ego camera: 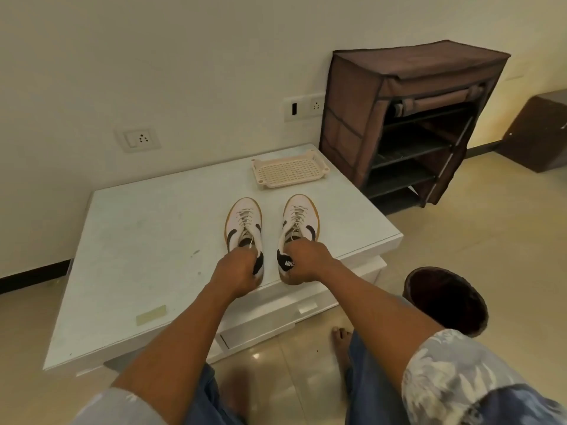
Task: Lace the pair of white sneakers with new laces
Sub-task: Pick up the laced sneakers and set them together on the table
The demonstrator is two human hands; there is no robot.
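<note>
Left sneaker (244, 225), right sneaker (300, 220) side by side on desk (147, 240), both with laces (245, 214) threaded. Left hand (239, 271), right hand (306, 259) each grip a heel. Old or new laces: can't tell. Likely either start or finish.

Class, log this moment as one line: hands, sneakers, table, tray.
left hand grips heel of left sneaker | right hand grips heel of right sneaker | both sneakers upright on white table, laces in | tray beyond toes
</note>
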